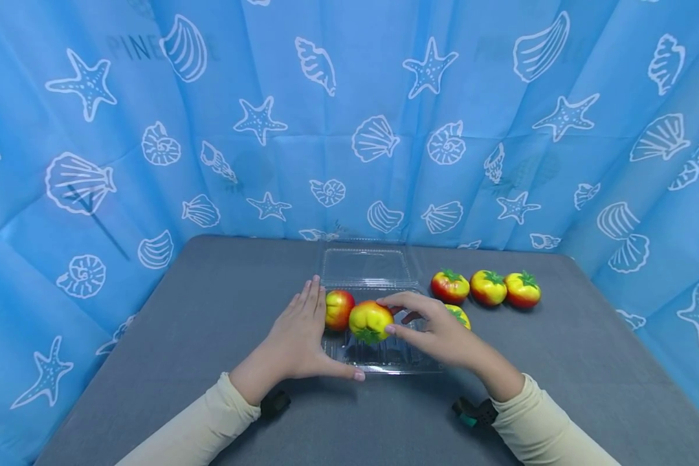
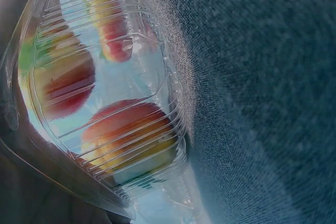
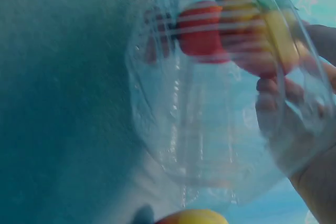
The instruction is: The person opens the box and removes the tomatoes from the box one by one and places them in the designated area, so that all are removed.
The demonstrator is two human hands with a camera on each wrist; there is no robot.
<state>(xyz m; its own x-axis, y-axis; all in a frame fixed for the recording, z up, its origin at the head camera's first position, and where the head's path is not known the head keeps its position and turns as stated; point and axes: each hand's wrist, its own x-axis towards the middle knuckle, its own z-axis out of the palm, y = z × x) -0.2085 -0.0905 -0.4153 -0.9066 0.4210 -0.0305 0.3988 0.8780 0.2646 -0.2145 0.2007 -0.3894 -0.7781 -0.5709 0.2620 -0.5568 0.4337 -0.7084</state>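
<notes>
A clear plastic clamshell box [image 1: 349,353] lies on the table with its lid [image 1: 366,265] folded back. Inside, at the left end, sits a red-and-yellow tomato [image 1: 339,309] with a lumpy, ribbed shape. My left hand [image 1: 299,336] lies along the box's left side, fingers straight and thumb stretched along its front edge. Over the middle of the box, my right hand [image 1: 428,323] holds a second tomato [image 1: 371,321] between thumb and fingers, green leaves facing the front. Through the ribbed wall, the left wrist view shows the left-end tomato [image 2: 131,137] and the held tomato [image 2: 65,77].
Beyond the box's right side, another tomato [image 1: 458,315] is partly hidden by my right hand. A row of three tomatoes [image 1: 488,288] stands farther back on the right. The grey table [image 1: 210,304] ends at a blue shell-print curtain [image 1: 349,162].
</notes>
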